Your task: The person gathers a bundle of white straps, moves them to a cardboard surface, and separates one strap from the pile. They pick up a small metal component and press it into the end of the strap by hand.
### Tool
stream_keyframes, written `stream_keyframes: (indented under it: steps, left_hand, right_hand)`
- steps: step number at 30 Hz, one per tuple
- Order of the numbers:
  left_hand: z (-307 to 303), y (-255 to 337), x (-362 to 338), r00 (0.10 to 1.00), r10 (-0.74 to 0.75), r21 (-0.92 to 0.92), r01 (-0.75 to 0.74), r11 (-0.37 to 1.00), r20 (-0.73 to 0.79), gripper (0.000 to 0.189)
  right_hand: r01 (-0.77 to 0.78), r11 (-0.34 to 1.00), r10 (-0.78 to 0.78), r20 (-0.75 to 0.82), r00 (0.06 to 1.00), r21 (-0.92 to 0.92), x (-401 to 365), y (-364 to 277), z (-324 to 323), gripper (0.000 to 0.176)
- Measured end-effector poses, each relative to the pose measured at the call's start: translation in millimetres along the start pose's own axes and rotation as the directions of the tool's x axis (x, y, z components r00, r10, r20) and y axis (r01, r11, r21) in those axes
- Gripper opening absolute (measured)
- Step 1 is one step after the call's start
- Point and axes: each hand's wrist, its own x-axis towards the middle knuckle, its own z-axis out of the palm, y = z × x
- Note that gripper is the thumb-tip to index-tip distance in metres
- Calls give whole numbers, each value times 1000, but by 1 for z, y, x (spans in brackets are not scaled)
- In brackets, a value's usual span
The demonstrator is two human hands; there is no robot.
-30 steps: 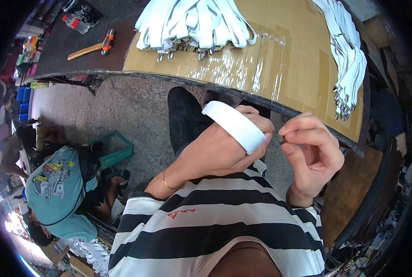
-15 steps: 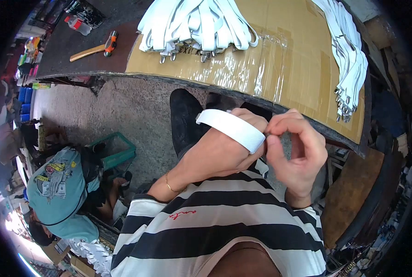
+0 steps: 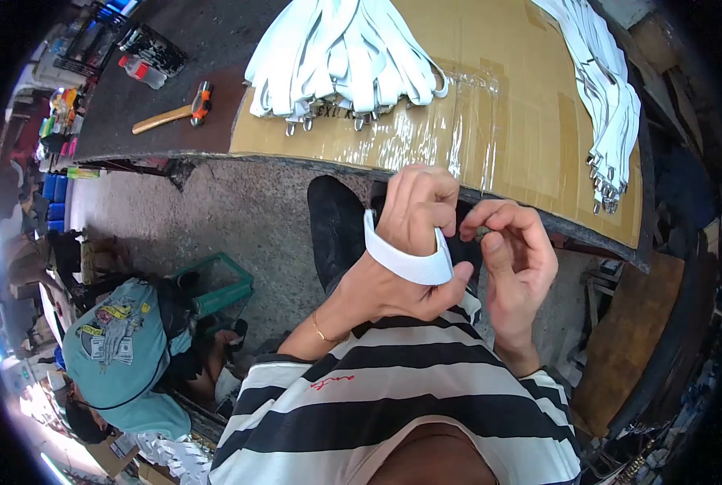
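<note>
A white strap (image 3: 405,260) loops over the back of my left hand (image 3: 393,283), whose fingers are curled round one end of it. Close beside it, my right hand (image 3: 516,271) pinches a small dark metallic piece (image 3: 482,233) between thumb and fingertips; its exact kind is too small to make out. Both hands are held in front of my body, just short of the table edge. On the cardboard ahead lies a bundle of white straps (image 3: 349,56) with metal clips at their near ends. Another bundle of white straps (image 3: 603,97) lies at the right.
Taped cardboard (image 3: 530,153) covers part of the dark table (image 3: 159,145). A hammer (image 3: 175,115) and a plastic bottle (image 3: 143,71) lie on the left side. Below left, another person in a green shirt (image 3: 118,347) sits near a green stool (image 3: 223,291).
My left hand has turned and its fingers have lifted, with the strap loop now hanging lower across it. My right hand has moved slightly apart, showing the small piece in its pinch.
</note>
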Motion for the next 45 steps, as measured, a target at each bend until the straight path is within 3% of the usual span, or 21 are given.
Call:
stream_keyframes:
  steps: [5,7,8,9,11,13,14,15,18,19,21,22,23,25,30,33,34,38,39,42,45]
  left_hand:
    - [-10,1,9,1000,1,261,-3,965,6,45]
    - [-16,-1,12,999,42,315,-41,948,3,40]
    - [-18,-1,13,997,74,366,-66,928,-6,36]
    - [-20,-2,12,995,104,417,-89,905,-13,31]
    - [-16,-4,14,981,170,372,-124,920,-94,20]
    - [-26,7,16,999,35,289,-22,957,-39,18]
    - [-35,5,16,996,15,353,-43,935,84,23]
    - [-36,2,14,997,18,369,-45,928,76,23]
    - [-31,5,11,992,-102,-4,103,995,78,30]
    - [-32,8,17,996,-32,-8,32,999,82,26]
    - [-35,-9,10,991,7,60,-16,998,132,29]
    - [-38,-11,11,996,55,-51,-52,997,69,28]
    - [-37,-20,6,997,64,43,-65,997,31,24]
    - [-42,-18,6,998,51,-44,-52,998,-27,15]
    - [-43,-10,5,981,171,-6,-172,985,-93,12]
    - [-43,-5,4,976,197,78,-190,979,-93,17]
    - [-43,-2,4,973,199,152,-180,972,-116,16]
    - [-46,10,0,980,159,254,-125,959,-119,23]
    - [-46,9,-1,958,229,269,-177,947,-173,27]
    - [-53,11,-6,970,166,248,-118,961,-179,28]
    - [-57,20,-1,971,134,201,-93,975,-200,28]
  right_hand:
    - [245,950,-244,28,969,-195,7,-18,14,12]
    - [639,667,-513,386,766,-382,16,-27,16,12]
    - [695,593,-475,519,710,-407,18,-36,16,16]
    - [698,591,-481,518,707,-405,22,-37,22,16]
    - [791,471,-453,663,597,-391,34,-34,44,18]
    - [829,407,-463,695,549,-384,42,-30,49,21]
    - [842,391,-471,705,529,-371,45,-30,49,21]
    - [855,378,-478,716,509,-355,49,-31,50,22]
    - [877,402,-500,739,451,-263,60,-31,45,22]
    - [898,389,-514,760,398,-207,65,-30,45,23]
    - [898,390,-515,760,395,-203,60,-25,40,24]
    - [889,401,-524,742,419,-220,56,-21,36,23]
    - [881,412,-533,723,439,-232,52,-17,33,21]
    - [842,460,-548,656,520,-283,43,-7,29,14]
    - [696,717,-599,484,638,-31,49,-8,27,20]
    - [613,787,-551,521,651,67,49,-13,26,16]
    - [695,719,-561,607,563,19,51,-18,29,9]
    - [655,755,-482,649,588,-33,31,-21,29,9]
    - [641,765,-461,639,616,-65,31,-22,22,9]
    - [496,867,-424,453,784,-49,32,-32,11,7]
    - [369,929,-332,360,872,-35,44,-19,2,9]
